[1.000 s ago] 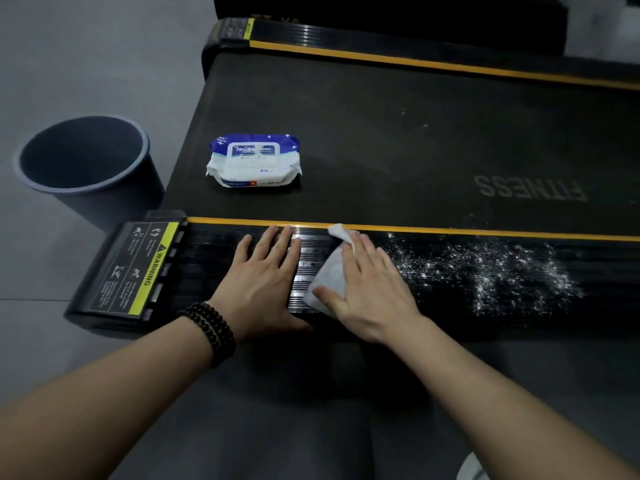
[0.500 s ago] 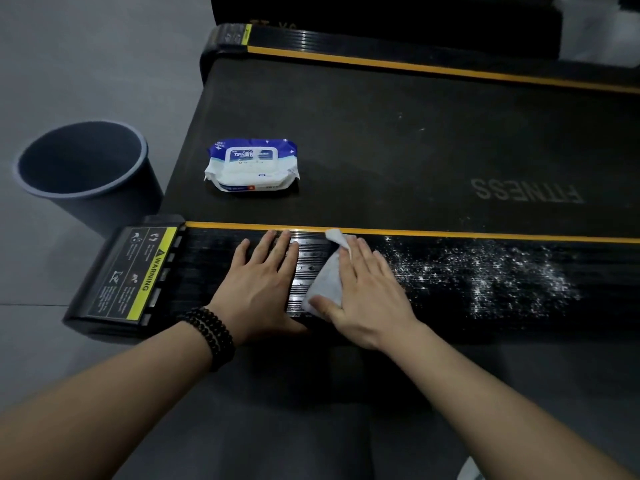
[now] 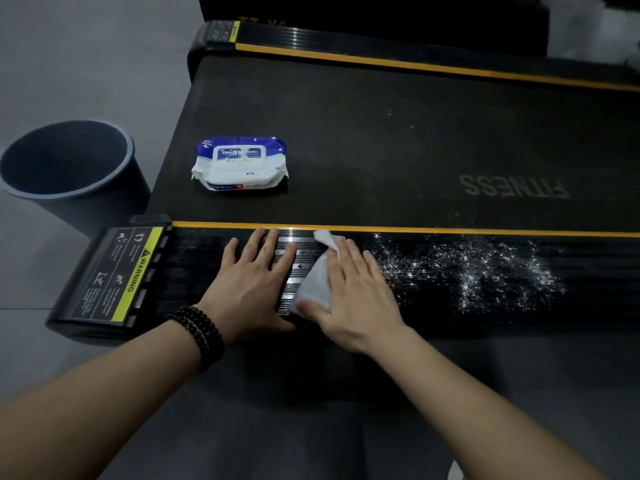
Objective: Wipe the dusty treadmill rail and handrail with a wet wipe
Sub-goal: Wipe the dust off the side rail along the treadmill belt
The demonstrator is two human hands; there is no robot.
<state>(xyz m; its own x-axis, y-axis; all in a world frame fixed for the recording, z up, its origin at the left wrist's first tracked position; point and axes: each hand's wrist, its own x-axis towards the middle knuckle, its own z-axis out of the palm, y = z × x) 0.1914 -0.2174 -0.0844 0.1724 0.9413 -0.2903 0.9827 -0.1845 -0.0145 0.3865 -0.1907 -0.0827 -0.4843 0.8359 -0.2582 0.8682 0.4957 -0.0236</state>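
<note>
Right hand (image 3: 353, 292): flat, pressing wipe (image 3: 313, 284) on rail (image 3: 207, 268); barely shifted over the last second.
Left hand (image 3: 254, 284): flat, bracing rail, unmoved.
Dust (image 3: 467, 268): unwiped, right of wipe; stroke hardly begun.

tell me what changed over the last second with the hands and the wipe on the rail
Almost nothing. The right hand still presses the wet wipe flat on the near rail at the same spot, and the left hand stays flat beside it. The white dust to the right is untouched. The wipes pack and the bin have not moved; only the camera shifted slightly.
</note>
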